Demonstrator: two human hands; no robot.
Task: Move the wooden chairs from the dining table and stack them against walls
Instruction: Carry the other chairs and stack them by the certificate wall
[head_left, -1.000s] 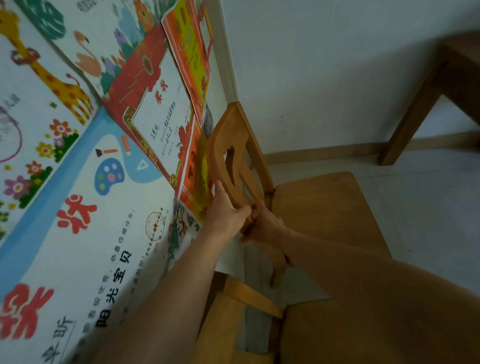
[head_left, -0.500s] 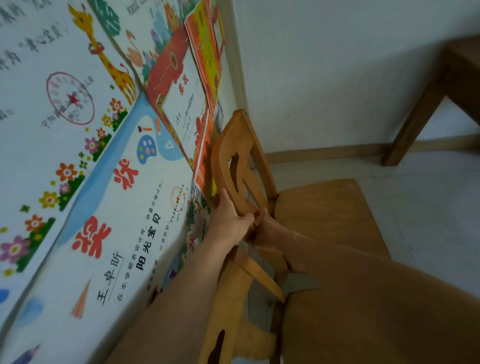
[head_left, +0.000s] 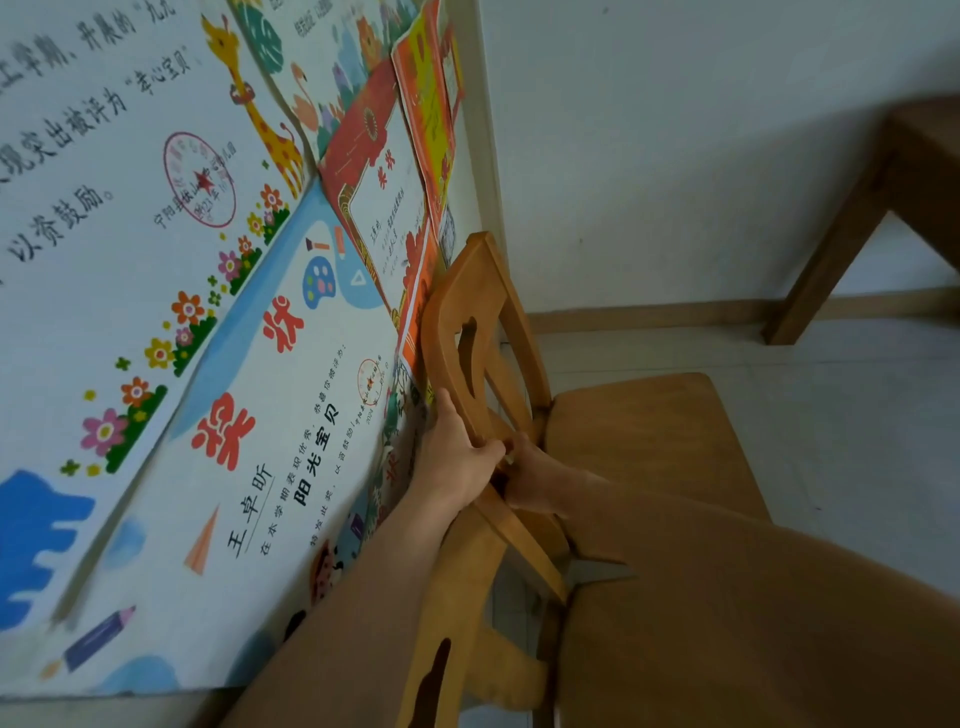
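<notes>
A light wooden chair (head_left: 644, 441) stands in the room's corner, its backrest against the left wall covered in posters. My left hand (head_left: 454, 457) grips the near end of that backrest from the wall side. My right hand (head_left: 535, 480) holds the same backrest from the seat side, fingers hidden behind the wood. A second wooden chair (head_left: 467, 613) stands nearer to me along the same wall, its backrest just under my hands and its seat at the lower right, partly covered by my right forearm.
Colourful award certificates and posters (head_left: 218, 332) cover the left wall. A plain white wall with a wooden skirting board (head_left: 649, 314) closes the corner. A dark wooden table leg (head_left: 831, 249) stands at the far right on the pale tiled floor (head_left: 857, 415).
The view has swung left and slightly closer, showing more of the near chair's backrest. Both hands keep their hold on the far chair's backrest, which stays against the wall.
</notes>
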